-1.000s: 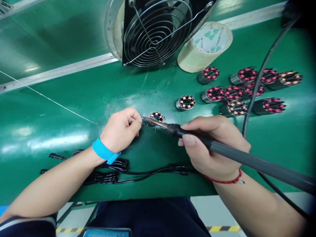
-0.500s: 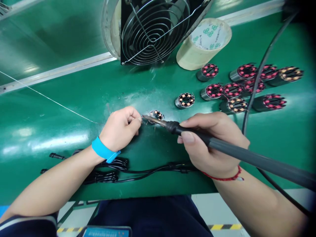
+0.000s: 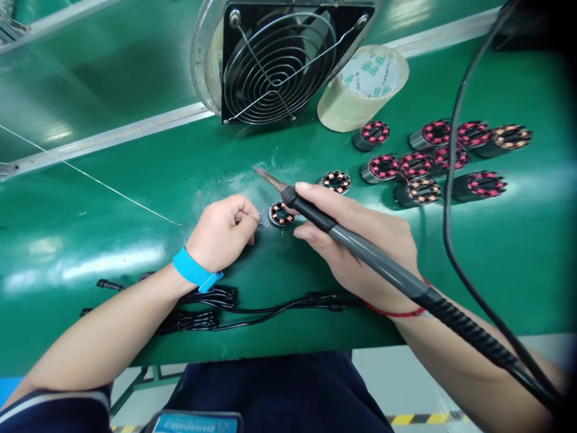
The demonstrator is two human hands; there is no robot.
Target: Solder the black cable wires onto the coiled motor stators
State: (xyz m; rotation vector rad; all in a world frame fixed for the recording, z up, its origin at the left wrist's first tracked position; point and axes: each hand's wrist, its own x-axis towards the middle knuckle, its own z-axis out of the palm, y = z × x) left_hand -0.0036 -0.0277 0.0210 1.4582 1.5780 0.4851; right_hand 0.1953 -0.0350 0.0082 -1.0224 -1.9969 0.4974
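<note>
My right hand (image 3: 365, 246) is wrapped round a soldering iron (image 3: 360, 243), whose metal tip points up and left above the green table. Left of it, my left hand (image 3: 225, 231) is closed in a pinch on thin wire ends beside a small round wound stator (image 3: 282, 213). That stator has copper-coloured coils and stands upright, partly behind my right fingertips. A thin pale wire (image 3: 121, 197) runs from the upper left down to my left hand. A second copper-coloured stator (image 3: 336, 181) stands just behind the iron hand.
A caged fan (image 3: 274, 78) stands at the back, with a large tape roll (image 3: 360, 90) beside it. Several red and copper stators (image 3: 415, 164) are grouped at the right. Black cables (image 3: 270, 314) lie near the front edge. The iron's cord (image 3: 448, 198) hangs at the right.
The soldering iron has moved up and away from the wire ends at my left hand, its tip now raised. My left hand has stayed nearly still, keeping its pinch.
</note>
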